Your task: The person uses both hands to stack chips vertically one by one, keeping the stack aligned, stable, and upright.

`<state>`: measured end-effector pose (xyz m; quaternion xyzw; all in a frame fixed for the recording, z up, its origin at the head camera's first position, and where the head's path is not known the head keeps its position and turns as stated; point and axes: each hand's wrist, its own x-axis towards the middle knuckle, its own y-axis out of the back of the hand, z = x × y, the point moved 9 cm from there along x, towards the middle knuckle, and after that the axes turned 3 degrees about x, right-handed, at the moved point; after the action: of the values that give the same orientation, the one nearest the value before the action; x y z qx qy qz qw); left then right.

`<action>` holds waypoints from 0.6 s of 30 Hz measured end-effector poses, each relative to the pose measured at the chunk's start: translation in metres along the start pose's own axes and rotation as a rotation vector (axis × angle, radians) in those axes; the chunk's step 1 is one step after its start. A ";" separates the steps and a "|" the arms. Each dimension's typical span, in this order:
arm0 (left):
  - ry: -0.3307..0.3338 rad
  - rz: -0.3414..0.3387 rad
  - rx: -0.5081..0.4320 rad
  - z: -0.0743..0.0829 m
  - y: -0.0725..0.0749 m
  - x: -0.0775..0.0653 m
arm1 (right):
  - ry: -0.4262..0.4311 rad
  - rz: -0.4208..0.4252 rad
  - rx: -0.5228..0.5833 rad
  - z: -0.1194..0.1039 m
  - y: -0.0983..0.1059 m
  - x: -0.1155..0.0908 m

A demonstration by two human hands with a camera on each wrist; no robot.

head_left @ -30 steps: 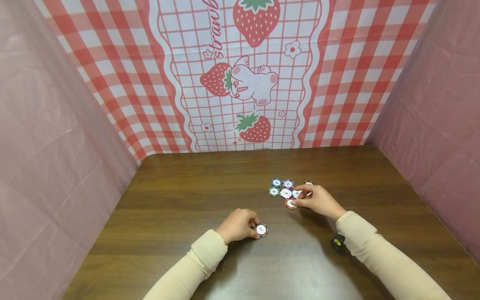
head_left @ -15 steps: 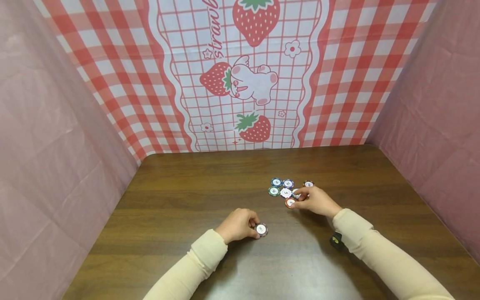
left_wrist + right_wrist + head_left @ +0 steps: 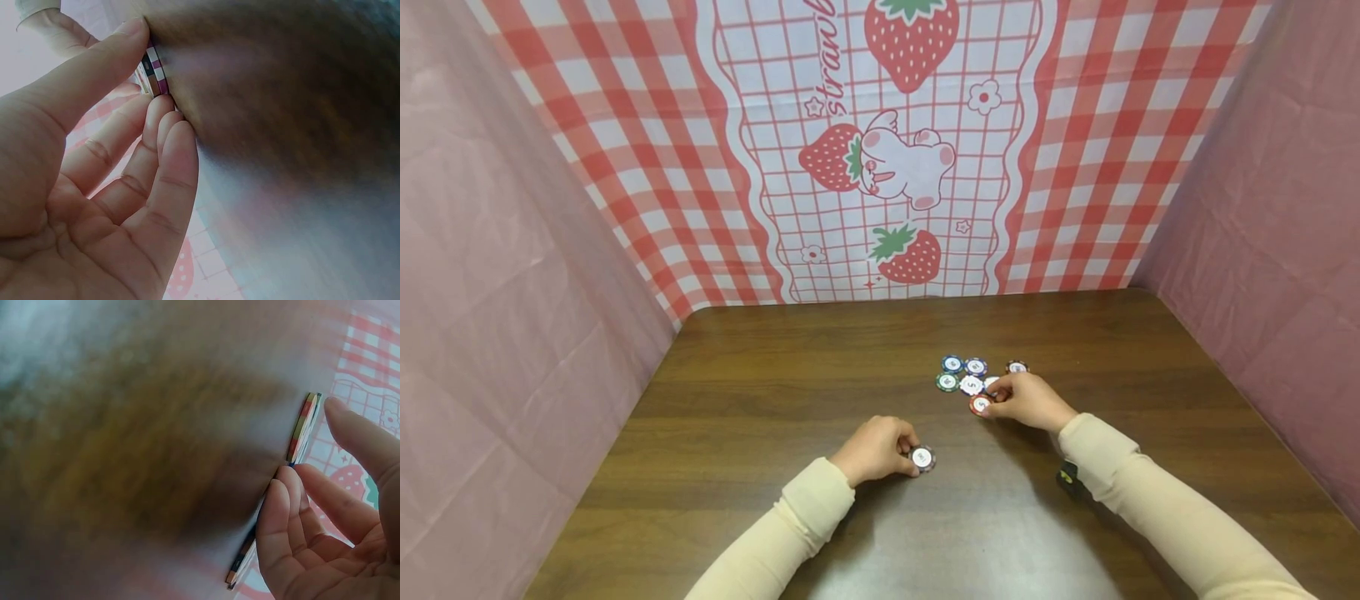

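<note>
In the head view, my left hand (image 3: 876, 448) pinches a short stack of poker chips (image 3: 922, 458) by its edges, down at the table. Purple-and-white and black-and-brown edges (image 3: 154, 72) show between thumb and fingers in the left wrist view. Farther off, my right hand (image 3: 1028, 400) has its thumb and fingertips at the edges of a red poker chip (image 3: 980, 405) lying on the table. Its fingers partly cover a white chip (image 3: 992, 383). Beside these lie a scalloped white chip (image 3: 972, 385), a green chip (image 3: 947, 382) and two blue chips (image 3: 952, 364).
A black chip (image 3: 1017, 367) with orange marks lies apart, behind the right hand. The brown wooden table (image 3: 760, 367) ends at a strawberry-print cloth (image 3: 902, 167). Pink curtains (image 3: 497, 292) hang at both sides. A small black device (image 3: 1066, 477) sits under the right wrist.
My right hand has shifted slightly left and nearer, its fingers drawing in at the red chip and baring the black chip. The left hand and the chips stay put.
</note>
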<state>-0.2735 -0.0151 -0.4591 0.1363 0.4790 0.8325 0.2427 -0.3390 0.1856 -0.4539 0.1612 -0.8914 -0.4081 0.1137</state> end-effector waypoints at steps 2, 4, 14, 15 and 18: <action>0.002 -0.001 -0.003 0.000 0.000 0.000 | 0.012 -0.004 -0.014 -0.002 0.000 0.001; 0.005 -0.002 -0.005 -0.001 0.000 0.000 | 0.015 -0.009 -0.024 -0.003 0.000 0.001; -0.002 -0.003 -0.003 0.000 0.000 0.000 | 0.025 -0.030 -0.059 -0.005 -0.005 0.004; -0.003 -0.002 -0.002 0.000 0.000 0.000 | 0.028 -0.028 -0.061 -0.006 -0.005 0.004; -0.006 -0.002 -0.002 0.000 0.000 0.000 | 0.045 -0.027 -0.077 -0.007 -0.005 0.005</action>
<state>-0.2733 -0.0154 -0.4587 0.1382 0.4776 0.8323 0.2453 -0.3402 0.1753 -0.4527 0.1778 -0.8700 -0.4398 0.1342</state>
